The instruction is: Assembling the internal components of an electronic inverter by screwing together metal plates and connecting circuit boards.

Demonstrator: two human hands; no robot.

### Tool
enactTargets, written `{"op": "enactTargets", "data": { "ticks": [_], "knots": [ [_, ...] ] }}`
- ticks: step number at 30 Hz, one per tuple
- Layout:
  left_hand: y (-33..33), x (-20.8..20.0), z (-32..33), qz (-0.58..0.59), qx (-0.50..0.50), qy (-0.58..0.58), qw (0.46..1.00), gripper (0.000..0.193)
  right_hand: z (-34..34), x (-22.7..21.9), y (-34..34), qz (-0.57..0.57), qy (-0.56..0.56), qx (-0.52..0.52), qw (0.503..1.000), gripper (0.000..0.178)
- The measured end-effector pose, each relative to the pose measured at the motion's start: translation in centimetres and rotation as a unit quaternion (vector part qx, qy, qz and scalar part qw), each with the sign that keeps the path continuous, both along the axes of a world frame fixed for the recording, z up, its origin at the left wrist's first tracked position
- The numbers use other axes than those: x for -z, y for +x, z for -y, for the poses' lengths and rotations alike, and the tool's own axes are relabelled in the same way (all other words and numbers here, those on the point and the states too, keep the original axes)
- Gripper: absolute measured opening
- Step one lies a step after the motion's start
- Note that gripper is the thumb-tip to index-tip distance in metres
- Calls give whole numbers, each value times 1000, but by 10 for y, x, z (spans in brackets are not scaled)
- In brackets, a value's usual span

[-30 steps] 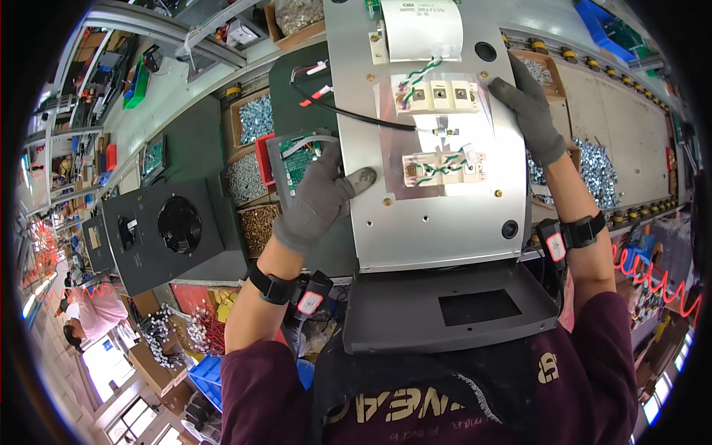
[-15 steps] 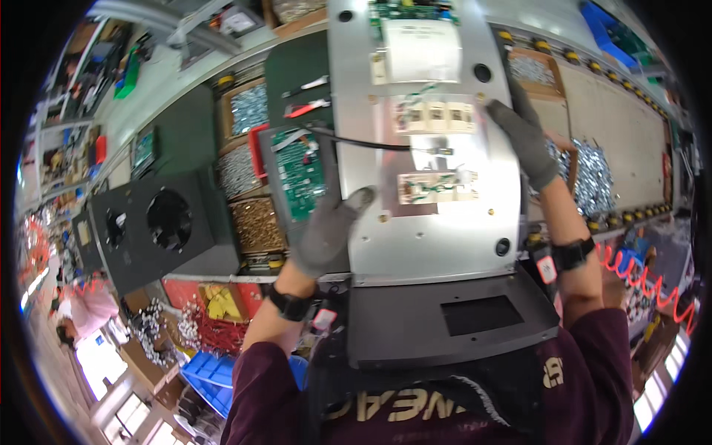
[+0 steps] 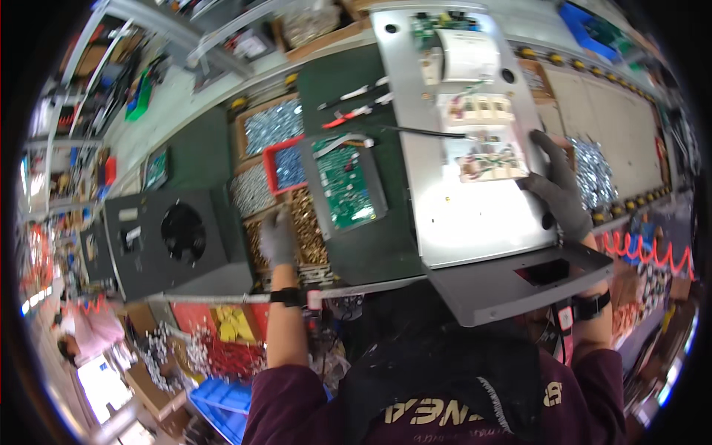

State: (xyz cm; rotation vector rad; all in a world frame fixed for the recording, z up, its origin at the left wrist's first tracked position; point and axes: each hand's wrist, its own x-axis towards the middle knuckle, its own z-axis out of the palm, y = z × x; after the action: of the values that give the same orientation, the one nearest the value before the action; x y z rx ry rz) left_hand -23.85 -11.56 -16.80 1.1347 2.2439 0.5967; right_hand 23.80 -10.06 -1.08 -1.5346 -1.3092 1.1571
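Note:
A long silver metal chassis (image 3: pixel 452 230) lies at a slant in front of me, its dark grey end panel (image 3: pixel 475 293) with a rectangular cutout toward my body. Mounted on it are a white block (image 3: pixel 469 55) and cream terminal blocks with wires (image 3: pixel 489 165). My right hand (image 3: pixel 560 193), in a grey glove, grips the chassis's right edge, thumb on the top face. My left hand (image 3: pixel 278 239), also gloved, is at the bin of brass-coloured fasteners (image 3: pixel 308 226); its fingers are blurred, and anything in them is hidden.
A green circuit board (image 3: pixel 345 185) lies left of the chassis, below red-handled pliers (image 3: pixel 356 111). Near the bins are a red tray (image 3: pixel 285 167) and silver screws (image 3: pixel 274 126). A dark housing with a fan (image 3: pixel 182 233) stands far left. Loose silver fasteners (image 3: pixel 591 174) lie right.
My left hand has left the chassis's left edge for the brass fastener bin. The chassis has turned and shifted right, away from the circuit board. My right hand has slid nearer along its edge.

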Motion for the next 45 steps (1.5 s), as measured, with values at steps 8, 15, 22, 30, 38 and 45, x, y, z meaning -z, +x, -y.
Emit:
{"op": "enactTargets", "data": {
  "ticks": [8, 15, 22, 30, 38, 45],
  "knots": [
    [-108, 129, 67, -8, 19, -127, 992, 28, 41, -11, 100, 63, 95, 130, 985, 43],
    [-56, 76, 50, -115, 28, -60, 991, 18, 201, 15, 283, 323, -100, 172, 925, 38],
    [-92, 64, 83, 32, -119, 58, 991, 22, 317, 96, 384, 732, -105, -369, 563, 45],
    [91, -47, 141, 376, -122, 51, 917, 9, 342, 190, 489, 694, 20, -351, 628, 30],
    [228, -93, 141, 603, -37, -14, 797, 34, 240, 93, 318, 608, 16, -231, 759, 44],
    [220, -121, 131, 700, -13, -65, 711, 34, 208, -4, 42, 202, -46, -184, 961, 54]
  ]
}}
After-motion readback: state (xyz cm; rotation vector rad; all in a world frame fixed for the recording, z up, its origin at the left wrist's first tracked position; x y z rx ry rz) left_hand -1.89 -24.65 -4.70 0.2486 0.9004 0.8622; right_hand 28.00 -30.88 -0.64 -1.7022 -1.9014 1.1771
